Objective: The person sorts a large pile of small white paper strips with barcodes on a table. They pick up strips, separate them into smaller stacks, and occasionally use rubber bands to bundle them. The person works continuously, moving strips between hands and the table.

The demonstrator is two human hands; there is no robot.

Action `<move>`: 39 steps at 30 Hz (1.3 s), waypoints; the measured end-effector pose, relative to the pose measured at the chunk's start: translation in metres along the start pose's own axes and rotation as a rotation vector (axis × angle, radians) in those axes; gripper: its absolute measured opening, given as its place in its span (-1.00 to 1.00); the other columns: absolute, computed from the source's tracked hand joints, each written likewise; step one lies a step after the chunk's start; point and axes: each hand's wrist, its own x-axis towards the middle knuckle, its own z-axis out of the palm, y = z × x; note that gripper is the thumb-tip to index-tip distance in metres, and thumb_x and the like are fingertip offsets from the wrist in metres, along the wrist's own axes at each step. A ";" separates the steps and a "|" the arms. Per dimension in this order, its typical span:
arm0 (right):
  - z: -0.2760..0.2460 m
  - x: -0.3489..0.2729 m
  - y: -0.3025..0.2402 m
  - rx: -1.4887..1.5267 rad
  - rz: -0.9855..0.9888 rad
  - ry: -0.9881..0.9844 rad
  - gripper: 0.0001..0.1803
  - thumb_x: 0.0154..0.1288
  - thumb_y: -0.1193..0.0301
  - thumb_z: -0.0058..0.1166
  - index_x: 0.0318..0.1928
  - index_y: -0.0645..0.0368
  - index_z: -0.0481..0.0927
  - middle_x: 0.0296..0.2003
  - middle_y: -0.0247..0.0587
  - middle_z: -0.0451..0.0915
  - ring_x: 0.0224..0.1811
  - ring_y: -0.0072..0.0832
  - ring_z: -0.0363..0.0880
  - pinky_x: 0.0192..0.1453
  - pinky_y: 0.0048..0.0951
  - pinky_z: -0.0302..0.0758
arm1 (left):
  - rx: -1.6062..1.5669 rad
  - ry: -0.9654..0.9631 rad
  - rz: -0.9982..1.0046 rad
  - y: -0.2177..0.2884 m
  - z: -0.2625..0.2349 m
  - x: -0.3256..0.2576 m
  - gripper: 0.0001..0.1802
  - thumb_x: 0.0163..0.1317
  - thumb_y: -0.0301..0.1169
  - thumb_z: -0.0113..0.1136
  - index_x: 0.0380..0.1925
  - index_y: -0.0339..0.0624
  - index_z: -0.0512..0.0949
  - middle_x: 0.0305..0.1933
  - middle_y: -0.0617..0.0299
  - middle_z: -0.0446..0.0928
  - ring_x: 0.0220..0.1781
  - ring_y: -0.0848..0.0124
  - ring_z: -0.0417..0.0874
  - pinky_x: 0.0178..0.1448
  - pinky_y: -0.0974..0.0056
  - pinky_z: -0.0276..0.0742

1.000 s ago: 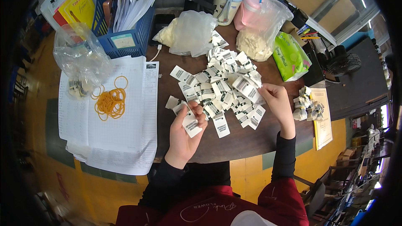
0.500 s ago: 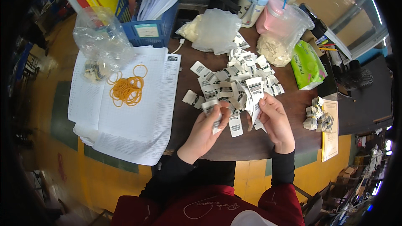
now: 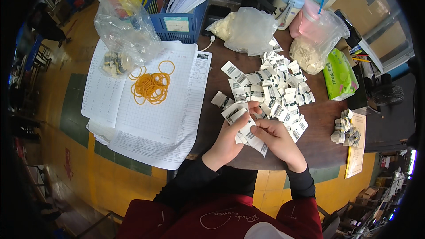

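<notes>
Both hands meet at the front of the dark brown table over a small bunch of white printed labels [image 3: 251, 139]. My left hand [image 3: 226, 145] is closed round them, its thumb lying on top. Thumb and fingers of my right hand [image 3: 280, 140] pinch the same labels from the right side. Just beyond my hands spreads a loose pile of white labels [image 3: 283, 89] with black print, some in folded bundles. A few separate labels [image 3: 234, 73] lie at its left edge. My fingers hide part of the pile's near side.
On the left, orange rubber bands [image 3: 151, 89] and a clear plastic bag [image 3: 126, 31] rest on papers [image 3: 146, 137]. Behind stand a blue file basket [image 3: 179, 26], stuffed bags [image 3: 250, 31], a flask [image 3: 290, 2] and a pink container [image 3: 305, 20]. Right: green tissue pack [image 3: 340, 75], label bundles [image 3: 345, 130].
My right hand has come left to my left hand, bringing its labels against those held there. The view has shifted, so the table appears farther right.
</notes>
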 end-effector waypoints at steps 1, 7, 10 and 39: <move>0.001 0.000 0.001 0.004 0.011 0.015 -0.76 0.46 0.37 0.04 -0.19 0.33 0.61 -0.58 -0.48 0.45 -0.52 -0.78 0.29 -0.45 -0.59 0.26 | 0.013 0.011 -0.011 0.000 0.001 0.001 -0.54 0.49 -0.01 -0.08 0.12 -0.12 0.42 0.02 0.24 0.46 0.06 0.48 0.45 0.19 0.30 0.38; 0.002 -0.010 0.000 0.098 0.072 0.035 -0.78 0.42 0.39 0.11 -0.17 0.35 0.65 -0.51 -0.36 0.60 -0.47 -0.74 0.48 -0.39 -0.60 0.40 | 0.034 0.094 0.069 0.005 0.006 -0.001 -0.65 0.51 0.00 -0.17 -0.16 -0.04 0.34 -0.18 0.29 0.40 0.11 0.44 0.46 0.23 0.21 0.43; 0.001 -0.017 0.001 0.137 0.088 0.042 -0.79 0.42 0.43 0.11 -0.16 0.38 0.65 -0.45 -0.29 0.66 -0.42 -0.69 0.56 -0.33 -0.61 0.49 | -0.060 0.065 0.083 0.008 0.007 0.001 -0.62 0.49 0.07 -0.23 -0.23 0.00 0.27 -0.30 0.36 0.31 0.08 0.43 0.47 0.33 0.15 0.37; 0.005 -0.023 -0.025 -1.078 -0.559 0.090 -0.13 -0.26 0.26 0.49 0.21 -0.12 0.47 0.37 -0.05 0.22 0.37 0.06 0.20 0.41 0.11 0.08 | -0.069 -0.083 -0.365 0.000 -0.009 0.001 -0.63 0.44 -0.19 0.02 0.10 -0.18 0.41 -0.03 0.29 0.46 0.06 0.45 0.51 0.13 0.24 0.50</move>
